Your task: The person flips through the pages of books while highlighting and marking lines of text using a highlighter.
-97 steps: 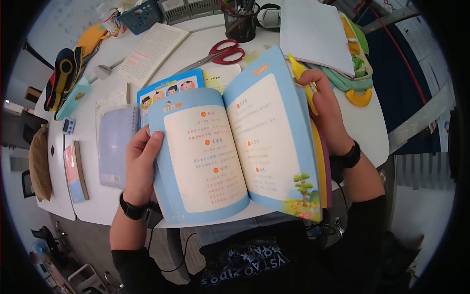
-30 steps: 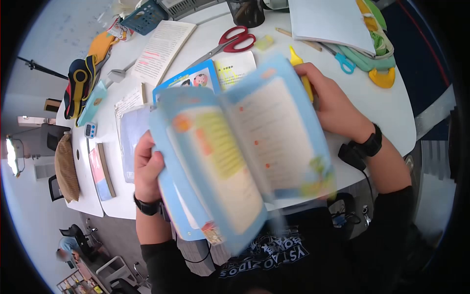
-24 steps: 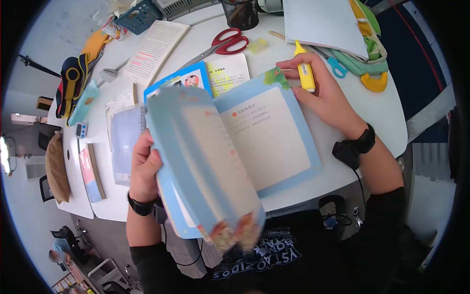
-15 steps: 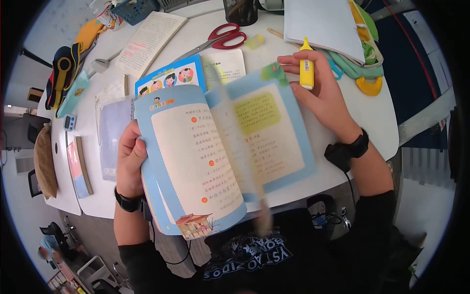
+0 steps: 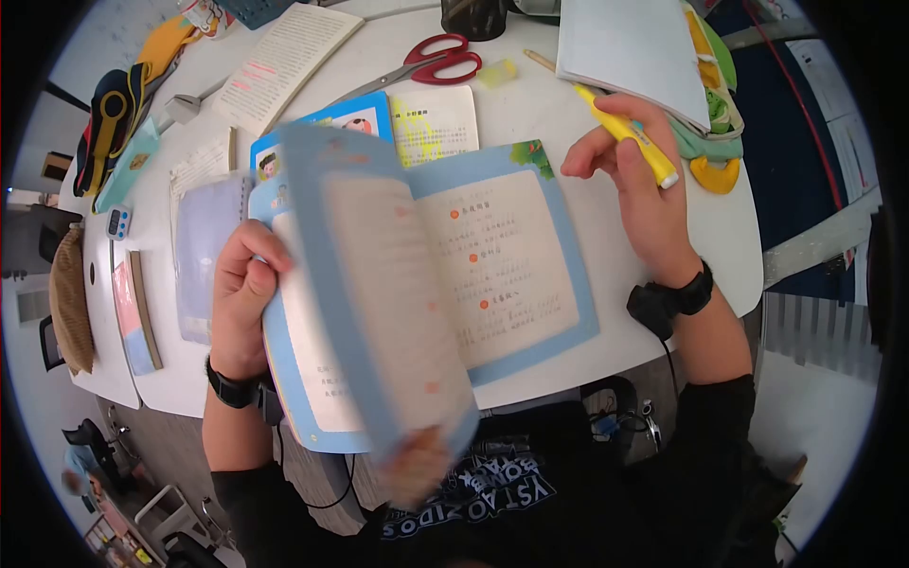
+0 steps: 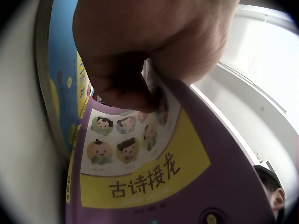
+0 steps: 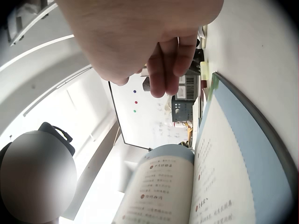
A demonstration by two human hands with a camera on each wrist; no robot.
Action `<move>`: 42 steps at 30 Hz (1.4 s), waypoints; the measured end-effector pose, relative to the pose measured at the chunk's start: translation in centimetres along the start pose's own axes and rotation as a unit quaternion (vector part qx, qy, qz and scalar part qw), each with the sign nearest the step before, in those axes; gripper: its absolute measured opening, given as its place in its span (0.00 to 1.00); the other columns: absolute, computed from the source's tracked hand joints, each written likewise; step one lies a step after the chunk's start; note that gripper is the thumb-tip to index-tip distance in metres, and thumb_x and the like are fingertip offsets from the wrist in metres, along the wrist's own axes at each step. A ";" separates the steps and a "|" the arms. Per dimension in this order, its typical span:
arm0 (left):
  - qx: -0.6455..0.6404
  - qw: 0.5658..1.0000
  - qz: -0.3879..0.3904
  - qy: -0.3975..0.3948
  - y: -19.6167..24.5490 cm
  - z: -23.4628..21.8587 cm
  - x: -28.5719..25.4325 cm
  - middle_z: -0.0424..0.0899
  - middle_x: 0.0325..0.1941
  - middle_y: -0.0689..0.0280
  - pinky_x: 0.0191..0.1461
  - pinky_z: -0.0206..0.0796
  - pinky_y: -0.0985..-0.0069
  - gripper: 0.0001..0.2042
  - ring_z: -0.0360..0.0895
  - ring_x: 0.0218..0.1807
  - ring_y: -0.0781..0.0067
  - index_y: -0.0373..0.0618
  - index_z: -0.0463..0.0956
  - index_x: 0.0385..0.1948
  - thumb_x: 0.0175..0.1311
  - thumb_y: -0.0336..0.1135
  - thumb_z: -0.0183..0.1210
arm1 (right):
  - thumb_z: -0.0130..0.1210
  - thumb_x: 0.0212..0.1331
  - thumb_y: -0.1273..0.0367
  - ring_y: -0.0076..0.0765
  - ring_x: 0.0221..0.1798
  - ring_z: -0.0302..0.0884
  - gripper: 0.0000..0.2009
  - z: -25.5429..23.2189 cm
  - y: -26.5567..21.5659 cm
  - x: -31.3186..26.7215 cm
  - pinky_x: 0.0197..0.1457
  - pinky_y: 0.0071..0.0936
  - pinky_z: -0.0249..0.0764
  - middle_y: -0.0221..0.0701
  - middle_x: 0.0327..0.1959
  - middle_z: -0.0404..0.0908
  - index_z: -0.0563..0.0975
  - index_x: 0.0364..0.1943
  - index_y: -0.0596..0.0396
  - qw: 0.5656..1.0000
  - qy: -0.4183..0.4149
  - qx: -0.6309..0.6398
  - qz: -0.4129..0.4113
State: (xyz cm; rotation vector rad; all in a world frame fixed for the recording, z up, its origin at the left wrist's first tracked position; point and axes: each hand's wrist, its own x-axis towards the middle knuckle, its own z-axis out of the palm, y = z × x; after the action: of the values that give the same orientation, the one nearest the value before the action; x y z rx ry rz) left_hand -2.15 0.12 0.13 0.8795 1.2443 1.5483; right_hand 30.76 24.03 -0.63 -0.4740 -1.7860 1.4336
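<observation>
The left hand [image 5: 241, 301] grips the left edge of an open book [image 5: 559, 284] with light-blue page borders, thumb over the pages. A blurred page stands raised in mid-turn over the book's left half. In the left wrist view the fingers curl round the book's purple and yellow cover [image 6: 196, 140]. Right of the book, the right hand [image 5: 649, 208] holds a yellow highlighter [image 5: 630, 139] between its curled fingers, apart from the pages. The right wrist view shows that hand [image 7: 145, 42] above the open pages [image 7: 224, 163], the highlighter hidden.
Red-handled scissors [image 5: 445, 62], a blue-covered book [image 5: 376, 109] and a page with yellow marks [image 5: 454, 118] lie beyond the book. White sheets [image 5: 630, 57] rest on a green and yellow case [image 5: 715, 175] at right. A purple notebook [image 5: 194, 275] lies at left.
Pages have turned over toward the left, and another is in mid-turn now. The right hand has come away from the book's right edge, and the highlighter has tilted in its fingers.
</observation>
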 end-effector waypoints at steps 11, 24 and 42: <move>0.056 0.998 -0.010 0.040 0.8 1.9 0.7 0.74 0.66 0.57 0.63 0.75 0.67 0.29 0.78 0.64 0.65 0.45 0.63 0.69 0.80 0.59 0.45 | 0.54 0.76 0.72 0.25 0.57 0.76 0.17 1.0 -0.3 0.0 0.61 0.26 0.74 0.32 0.51 0.79 0.71 0.65 0.53 0.993 0.053 -0.060 0.083; 0.084 0.987 -0.131 -0.029 -0.6 0.4 -0.8 0.84 0.58 0.63 0.58 0.75 0.77 0.33 0.82 0.55 0.78 0.33 0.69 0.66 0.82 0.60 0.45 | 0.53 0.76 0.73 0.29 0.62 0.78 0.17 0.7 0.0 0.2 0.66 0.29 0.79 0.35 0.56 0.79 0.70 0.65 0.53 0.989 0.028 0.014 0.146; -0.110 0.976 -0.105 0.158 2.4 2.1 0.1 0.89 0.43 0.55 0.40 0.82 0.79 0.24 0.89 0.38 0.72 0.33 0.76 0.54 0.76 0.50 0.52 | 0.53 0.77 0.70 0.31 0.63 0.79 0.16 0.8 -0.2 0.1 0.64 0.32 0.81 0.35 0.56 0.81 0.71 0.65 0.52 0.987 0.059 0.006 0.151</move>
State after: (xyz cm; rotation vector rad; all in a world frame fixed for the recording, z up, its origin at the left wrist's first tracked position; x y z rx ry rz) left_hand -0.77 0.69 2.99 0.3552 1.3074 1.6564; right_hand 30.09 23.51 -0.48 -0.8355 -1.6606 1.5819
